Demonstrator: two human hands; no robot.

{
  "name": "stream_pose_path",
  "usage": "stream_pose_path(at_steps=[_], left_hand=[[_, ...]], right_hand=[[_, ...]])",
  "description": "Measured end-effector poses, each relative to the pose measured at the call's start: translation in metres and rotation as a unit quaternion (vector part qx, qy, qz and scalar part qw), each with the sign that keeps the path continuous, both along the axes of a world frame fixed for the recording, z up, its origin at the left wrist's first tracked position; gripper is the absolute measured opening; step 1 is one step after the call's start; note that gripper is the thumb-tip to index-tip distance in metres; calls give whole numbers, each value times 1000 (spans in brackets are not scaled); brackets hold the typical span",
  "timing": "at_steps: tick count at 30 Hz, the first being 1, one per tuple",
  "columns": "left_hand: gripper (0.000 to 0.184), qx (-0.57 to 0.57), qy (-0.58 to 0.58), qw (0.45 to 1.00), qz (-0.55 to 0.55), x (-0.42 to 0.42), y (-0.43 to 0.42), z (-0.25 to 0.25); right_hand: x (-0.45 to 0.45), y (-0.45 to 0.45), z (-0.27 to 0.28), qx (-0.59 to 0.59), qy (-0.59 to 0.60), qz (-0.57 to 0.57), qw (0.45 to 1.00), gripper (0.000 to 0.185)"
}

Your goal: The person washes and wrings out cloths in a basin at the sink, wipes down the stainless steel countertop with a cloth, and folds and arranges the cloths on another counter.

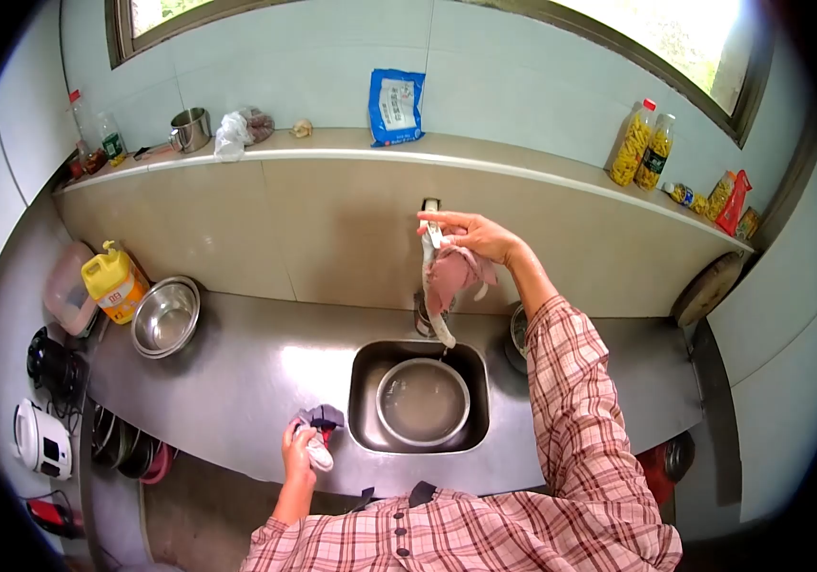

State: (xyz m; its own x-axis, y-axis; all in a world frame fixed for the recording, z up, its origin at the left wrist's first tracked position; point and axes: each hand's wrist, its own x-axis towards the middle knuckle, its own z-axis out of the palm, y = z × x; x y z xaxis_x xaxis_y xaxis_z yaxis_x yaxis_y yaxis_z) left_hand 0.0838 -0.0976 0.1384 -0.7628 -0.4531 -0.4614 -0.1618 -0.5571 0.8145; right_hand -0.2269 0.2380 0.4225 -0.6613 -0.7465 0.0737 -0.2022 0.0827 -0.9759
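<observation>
Can't read any text, brand or number. Marks only: blue bag on shelf above sink, dark print on white label, blurred. Jug left of sink, label marks too small. Green-labelled bottle, shelf, up-right of sink: same. Green-labelled bottle up-left of sink: same.

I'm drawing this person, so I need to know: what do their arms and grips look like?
The right sleeve and left sleeve are pale pink plaid, crossed with dark reddish lines. They're long but stop before the wrists. The right grip and left grip are ordinary hands with fingers, with no gloves on.
</observation>
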Motion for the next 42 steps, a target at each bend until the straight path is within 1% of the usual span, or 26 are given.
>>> stream_pose_path(at_steps=[5,8,9,10,13,14,15,17,18,19,21,22,23,24,25,27,28,30,31,32,33,34,37,38,41,42], left_hand=[[52,7,-1,1000,21,0,-6,-5],[53,12,-1,1000,22,-3,0,6],[53,14,0,1000,14,-5,2,9],[53,11,4,1000,10,-8,-1,-5],[53,24,5,999,-26,-13,10,12],[52,26,4,999,-42,-16,6,-4],[51,31,0,998,-55,-19,10,-2],[50,66,-15,992,-110,-22,10,-15],[44,105,-30,981,-162,-26,1,-43],[33,139,-80,971,-179,-22,16,-9],[25,185,-135,957,-175,-20,35,22],[25,171,-134,959,-181,-14,46,41],[27,173,-134,952,-212,-11,51,47],[28,158,-137,950,-232,-8,58,53],[29,143,-135,950,-243,-7,77,53],[29,146,-146,931,-301,-3,101,47],[29,141,-129,923,-335,1,119,44],[28,120,-110,897,-411,10,149,37],[27,124,-110,878,-448,10,165,26],[27,117,-179,873,-437,-63,154,31],[26,105,-188,865,-454,-65,173,42],[26,118,-196,837,-497,-82,186,28],[28,127,-180,757,-615,-117,254,31],[26,141,-191,751,-616,-119,282,33],[26,148,-229,675,-686,-109,361,43],[27,103,-229,680,-688,-103,388,46]], right_hand=[[-1,-10,-8,-11,37,-32,999,38],[6,-15,-10,-19,77,-68,994,36],[3,-16,-15,-8,99,-78,992,38],[-4,-17,-22,6,120,-95,988,39],[7,-17,-26,4,143,-141,980,46],[2,-17,-41,-7,79,-203,976,51],[22,-18,-39,-33,106,-273,955,50],[59,-2,-41,-145,51,-306,940,41],[73,12,-54,-187,15,-354,916,37],[91,25,-69,-232,-14,-393,890,39],[152,50,-87,-430,-207,-304,824,48],[163,60,-130,-494,-259,-314,769,54],[199,68,-147,-535,-258,-279,754,59],[225,80,-171,-532,-319,-318,717,61],[255,97,-179,-530,-323,-320,716,60],[326,134,-201,-580,-334,-163,725,50],[357,148,-211,-582,-312,-261,704,47],[420,171,-229,-583,-266,-447,624,43],[451,191,-243,-560,-245,-471,636,39],[386,171,-247,-518,-292,-544,592,38],[407,175,-237,-491,-281,-601,564,36],[424,182,-226,-557,-301,-532,563,33],[450,208,-239,-598,-300,-539,512,37],[463,214,-254,-494,-252,-624,551,41],[520,217,-272,-404,-229,-752,467,40],[537,218,-278,-453,-259,-736,432,40]])
